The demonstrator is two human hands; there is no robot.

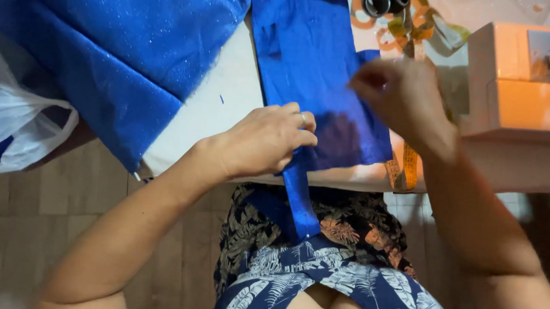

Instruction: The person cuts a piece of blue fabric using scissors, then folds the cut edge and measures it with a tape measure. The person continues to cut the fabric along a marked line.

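Note:
My left hand (pixel 269 138) rests on a shiny blue cloth piece (pixel 305 56) that lies on the white table (pixel 218 104), fingers curled and pinching its folded edge near the table's front. A narrow blue strip (pixel 299 203) of that cloth hangs down over the edge toward my lap. My right hand (pixel 400 95) hovers blurred above the cloth's right side, fingertips pinched together; what it holds is too small to tell. A larger glittery blue fabric (pixel 117 46) covers the table's left part.
A white sewing machine (pixel 517 79) stands at the right. Scissors (pixel 383 2) lie at the back, and a yellow measuring tape (pixel 406 167) runs forward from them over the table's edge. A white plastic bag (pixel 13 128) hangs at the left above a tiled floor.

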